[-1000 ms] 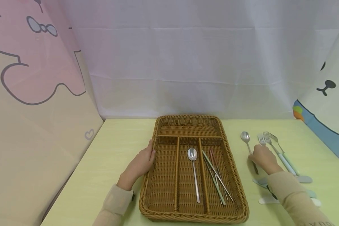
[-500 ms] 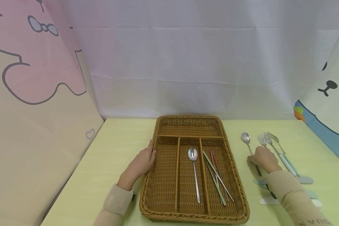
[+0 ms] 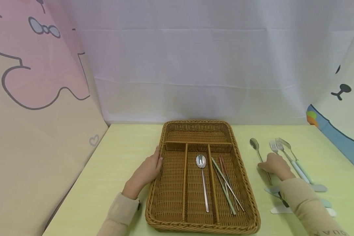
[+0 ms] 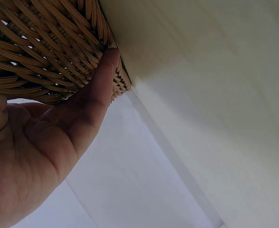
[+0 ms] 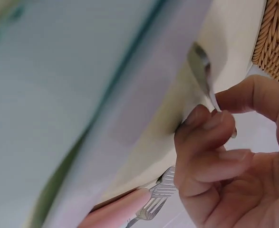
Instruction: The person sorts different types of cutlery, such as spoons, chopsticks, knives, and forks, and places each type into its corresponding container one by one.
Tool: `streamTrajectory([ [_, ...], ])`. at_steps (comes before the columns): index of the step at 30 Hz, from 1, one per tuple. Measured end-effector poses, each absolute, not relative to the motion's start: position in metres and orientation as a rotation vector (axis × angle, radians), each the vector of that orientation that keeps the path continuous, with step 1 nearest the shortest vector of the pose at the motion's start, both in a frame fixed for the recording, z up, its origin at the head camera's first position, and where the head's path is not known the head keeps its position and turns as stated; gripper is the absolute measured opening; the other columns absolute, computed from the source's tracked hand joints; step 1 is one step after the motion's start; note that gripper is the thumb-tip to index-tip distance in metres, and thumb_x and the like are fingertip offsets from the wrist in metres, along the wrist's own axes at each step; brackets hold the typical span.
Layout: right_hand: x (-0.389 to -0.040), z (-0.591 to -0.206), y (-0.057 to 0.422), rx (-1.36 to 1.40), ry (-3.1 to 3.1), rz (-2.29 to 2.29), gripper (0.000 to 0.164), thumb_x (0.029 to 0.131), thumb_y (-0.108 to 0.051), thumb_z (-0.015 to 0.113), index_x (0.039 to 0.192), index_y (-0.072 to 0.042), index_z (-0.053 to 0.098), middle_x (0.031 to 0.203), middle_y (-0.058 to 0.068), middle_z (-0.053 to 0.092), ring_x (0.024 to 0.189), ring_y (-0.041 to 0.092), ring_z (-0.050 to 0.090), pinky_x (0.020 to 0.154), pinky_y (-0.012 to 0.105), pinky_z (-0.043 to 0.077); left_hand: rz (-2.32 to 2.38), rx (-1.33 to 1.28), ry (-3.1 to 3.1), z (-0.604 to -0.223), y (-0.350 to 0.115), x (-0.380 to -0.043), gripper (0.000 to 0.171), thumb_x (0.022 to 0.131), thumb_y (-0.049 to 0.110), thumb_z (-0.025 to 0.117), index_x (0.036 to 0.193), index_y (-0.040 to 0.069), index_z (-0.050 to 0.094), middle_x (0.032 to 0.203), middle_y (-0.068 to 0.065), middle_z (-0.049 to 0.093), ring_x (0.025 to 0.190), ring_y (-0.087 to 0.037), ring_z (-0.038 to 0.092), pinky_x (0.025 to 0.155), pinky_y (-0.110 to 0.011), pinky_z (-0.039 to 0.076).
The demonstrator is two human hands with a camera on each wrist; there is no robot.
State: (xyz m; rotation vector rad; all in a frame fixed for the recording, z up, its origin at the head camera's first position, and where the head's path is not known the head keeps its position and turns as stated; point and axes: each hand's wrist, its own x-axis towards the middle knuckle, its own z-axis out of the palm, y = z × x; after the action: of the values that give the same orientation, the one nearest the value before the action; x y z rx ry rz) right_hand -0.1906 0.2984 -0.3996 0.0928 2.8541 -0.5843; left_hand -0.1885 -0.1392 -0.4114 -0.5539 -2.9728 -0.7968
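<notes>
A brown wicker cutlery tray (image 3: 185,183) with dividers stands in the middle of the table. My left hand (image 3: 146,168) holds its left side; in the left wrist view the fingers (image 4: 103,83) lie along the outer wall. To the right of the tray, my right hand (image 3: 275,164) pinches a metal spoon (image 3: 254,143) by the handle between thumb and fingertips. The spoon's bowl (image 5: 199,66) points away from the palm in the right wrist view. Another spoon (image 3: 201,161) lies in the tray's middle compartment, and several chopsticks (image 3: 224,185) lie in the right one.
Several forks (image 3: 283,147) lie just right of my right hand. Table knives (image 3: 318,188) with grey, green and white parts lie below them, partly hidden under the right sleeve (image 3: 304,196). A white curtain (image 3: 177,72) hangs behind the table (image 3: 129,141).
The spoon in my right hand has turned, its bowl now darker and slightly farther left. The right hand has shifted a little toward the tray. My left hand stays in place.
</notes>
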Motion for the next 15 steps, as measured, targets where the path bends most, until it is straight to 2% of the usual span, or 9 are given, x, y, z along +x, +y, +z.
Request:
streamTrajectory([
  [7, -0.1898, -0.4023, 0.2976, 0.062, 2.876, -0.634, 0.020, 0.077, -0.013, 0.054, 0.068, 0.003, 0.045, 0.057, 0.007, 0.044, 0.045, 0.015, 0.042, 0.041, 0.025, 0.037, -0.810, -0.545, -2.988, -0.4113, -0.1390, -0.1883, 0.055, 0.099, 0.016, 0.035, 0.141, -0.010, 0.010, 0.063, -0.002, 0.044, 0.046, -0.011, 0.035, 0.066, -0.037, 0.046],
  [15, -0.1920, -0.4004, 0.2973, 0.083, 2.855, -0.665, 0.015, 0.076, -0.008, 0.050, 0.066, 0.000, 0.042, 0.049, 0.002, 0.045, 0.043, 0.014, 0.047, 0.042, 0.026, 0.043, -0.800, -0.538, -2.996, -0.4103, -0.1387, -0.1880, 0.055, 0.099, 0.017, 0.035, 0.141, -0.009, 0.010, 0.064, -0.002, 0.044, 0.045, -0.012, 0.034, 0.068, -0.038, 0.046],
])
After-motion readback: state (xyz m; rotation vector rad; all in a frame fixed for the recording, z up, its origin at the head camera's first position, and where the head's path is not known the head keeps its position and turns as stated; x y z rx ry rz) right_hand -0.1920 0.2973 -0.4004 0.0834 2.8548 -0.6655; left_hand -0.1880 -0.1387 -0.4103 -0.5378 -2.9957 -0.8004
